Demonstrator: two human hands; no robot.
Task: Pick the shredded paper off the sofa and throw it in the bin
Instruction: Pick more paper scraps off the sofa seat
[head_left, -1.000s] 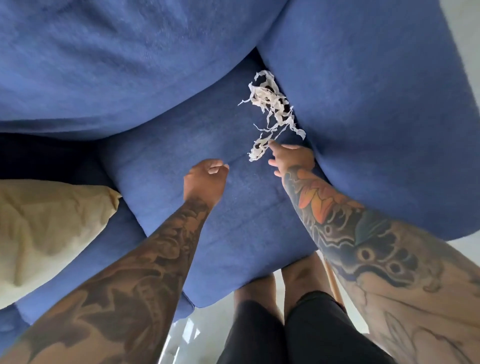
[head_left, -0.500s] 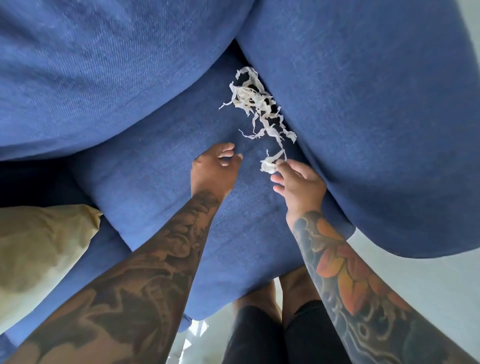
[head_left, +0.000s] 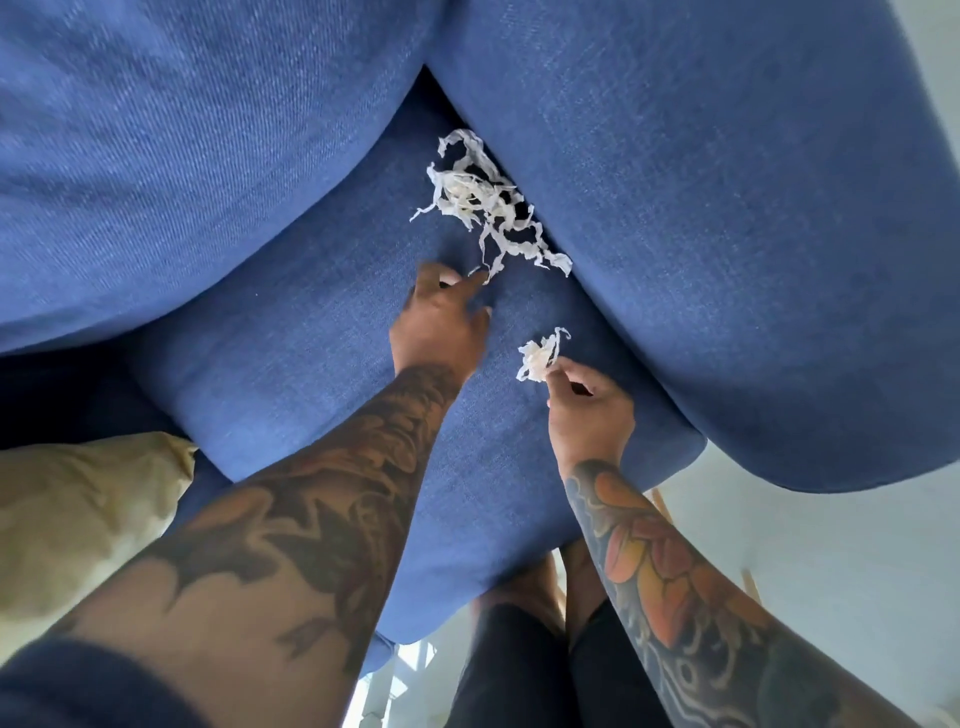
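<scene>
Right hand (head_left: 589, 410) pinches a paper tuft (head_left: 540, 354); left hand (head_left: 441, 322), loose-fingered, touches shredded paper (head_left: 488, 208).

The sofa (head_left: 291, 332) under my arms is showing a matt blue woven cloth with a fine denim-like grain. The shredded paper (head_left: 488, 208) is lying as thin, crinkled off-white strips, dull and soft-looking. The cushion (head_left: 78, 519) at my left is looking like creased, pale yellow matt fabric.
</scene>
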